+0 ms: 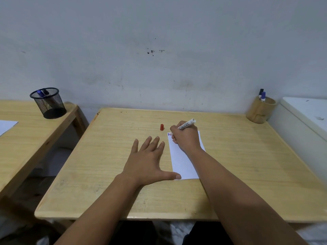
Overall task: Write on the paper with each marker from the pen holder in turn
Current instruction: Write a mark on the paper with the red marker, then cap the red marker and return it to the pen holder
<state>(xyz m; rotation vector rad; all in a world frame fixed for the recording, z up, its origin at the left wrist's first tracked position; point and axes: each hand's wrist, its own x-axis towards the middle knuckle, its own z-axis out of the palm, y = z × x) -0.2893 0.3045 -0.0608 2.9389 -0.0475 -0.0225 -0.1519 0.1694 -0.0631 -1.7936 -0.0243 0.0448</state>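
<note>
A white sheet of paper (182, 161) lies on the wooden table (106, 174), with small blue and red marks at its far left corner. My right hand (186, 137) grips a white marker (187, 124) with its tip down at that corner. The marker's red cap (161, 127) stands on the table just left of the paper's far edge. My left hand (146, 161) lies flat on the table with fingers spread, its thumb pressing the paper's near left corner. A wooden pen holder (261, 110) at the table's far right corner holds two capped markers (262, 95).
A second wooden table (26, 131) stands to the left, carrying a black mesh pen cup (48, 103) with markers and a sheet of paper (6, 125). A white cabinet (307, 117) sits at the right. A grey wall rises just behind the tables.
</note>
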